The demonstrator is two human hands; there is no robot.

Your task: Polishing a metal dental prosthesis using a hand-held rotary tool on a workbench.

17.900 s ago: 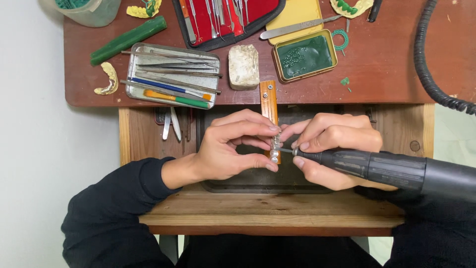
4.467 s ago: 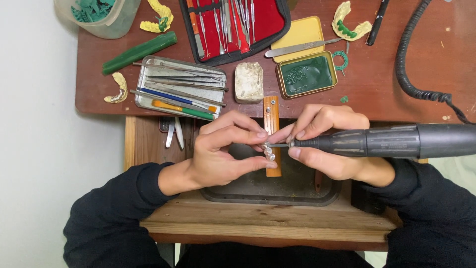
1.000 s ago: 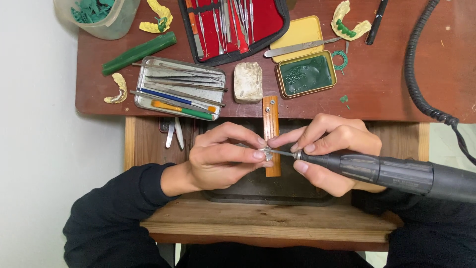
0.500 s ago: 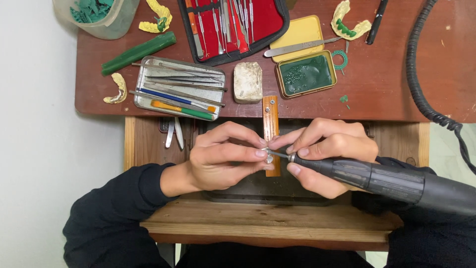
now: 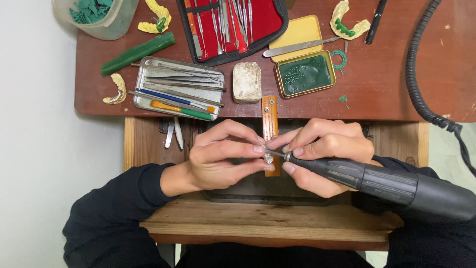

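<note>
Two hands met over the wooden peg (image 5: 270,134) that jutted from the worktop's (image 5: 396,94) near edge; left hand (image 5: 218,156) pinched a small metal piece (image 5: 268,159) between thumb and fingertips, grip closed tight on it, braced against the peg; right hand (image 5: 329,151) wrapped shut like a pen-hold round a black rotary handpiece (image 5: 386,181), its bur touching the piece.

Risks, as judged: the bur sat just beside the left fingertips, so a skip off the metal could nick them; the piece was tiny and might spin out of the pinch and drop into the dark tray (image 5: 263,191) below; the coiled cord (image 5: 421,94) along the right edge could tug the tool off line.

Around: metal tin of instruments (image 5: 148,99) near the front left edge, pale block (image 5: 247,82), green-filled tin (image 5: 303,74), red instrument case (image 5: 233,22) at the far edge, yellow dental casts (image 5: 116,89); none blocked the hands.
</note>
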